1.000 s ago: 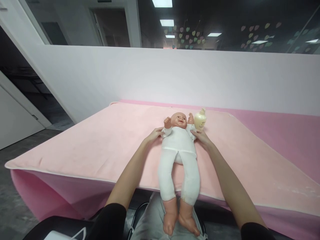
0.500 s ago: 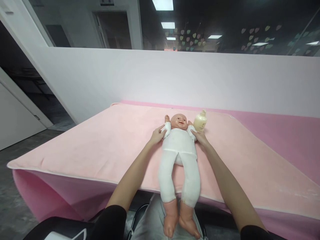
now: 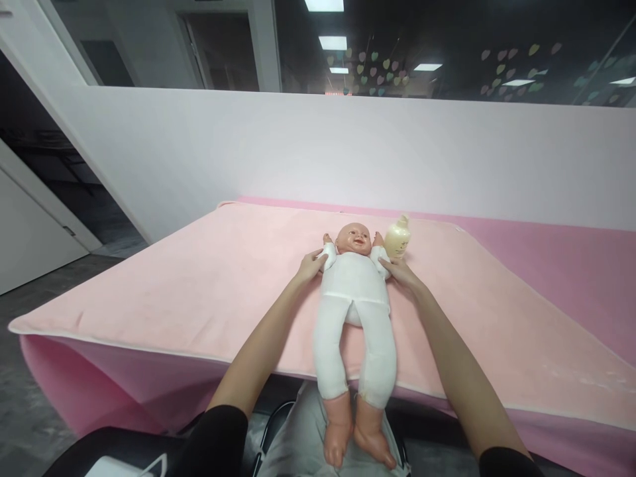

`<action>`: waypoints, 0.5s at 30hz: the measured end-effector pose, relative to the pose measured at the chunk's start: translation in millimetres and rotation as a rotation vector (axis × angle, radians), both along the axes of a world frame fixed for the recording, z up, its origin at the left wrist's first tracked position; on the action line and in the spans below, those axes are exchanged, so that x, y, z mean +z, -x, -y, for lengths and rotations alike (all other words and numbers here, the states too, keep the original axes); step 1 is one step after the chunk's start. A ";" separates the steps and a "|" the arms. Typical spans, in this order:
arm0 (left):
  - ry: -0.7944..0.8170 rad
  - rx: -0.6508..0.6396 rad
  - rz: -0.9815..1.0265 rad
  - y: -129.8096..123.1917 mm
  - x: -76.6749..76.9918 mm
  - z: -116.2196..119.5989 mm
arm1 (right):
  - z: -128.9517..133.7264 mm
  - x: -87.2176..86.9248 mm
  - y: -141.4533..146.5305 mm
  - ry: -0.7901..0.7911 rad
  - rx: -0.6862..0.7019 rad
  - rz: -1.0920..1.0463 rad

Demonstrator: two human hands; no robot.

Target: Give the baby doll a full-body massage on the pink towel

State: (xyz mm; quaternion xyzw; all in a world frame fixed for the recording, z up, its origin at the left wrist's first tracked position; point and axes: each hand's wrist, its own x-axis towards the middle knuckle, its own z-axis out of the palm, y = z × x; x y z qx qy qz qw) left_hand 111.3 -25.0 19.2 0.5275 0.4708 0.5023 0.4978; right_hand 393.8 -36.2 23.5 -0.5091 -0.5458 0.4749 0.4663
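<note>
A baby doll [image 3: 354,285] with a white cloth body lies on its back, head away from me, its legs reaching over the table's near edge above my lap. My left hand [image 3: 312,265] is closed round the doll's arm on the left side, near the elbow. On the other side, my right hand [image 3: 399,270] grips the other arm, thumb on top of the white cloth. Both doll arms are bent upward beside its head. Just beyond my right hand stands a pale yellow pump bottle [image 3: 397,237].
A light pink blanket [image 3: 163,285] covers the table, over a darker pink cloth [image 3: 556,265]. Behind rises a white wall [image 3: 318,152] with a window above. A door [image 3: 34,232] is at far left. A white object [image 3: 112,467] lies at the bottom left.
The doll's arm on the left has shifted slightly outward and down with my left hand. My right hand keeps its place on the other arm. The view has tilted a little.
</note>
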 end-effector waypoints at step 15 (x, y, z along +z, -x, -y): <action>-0.016 -0.451 0.107 18.3 14.1 9.7 | 18.4 14.7 -14.3 -0.003 0.263 0.004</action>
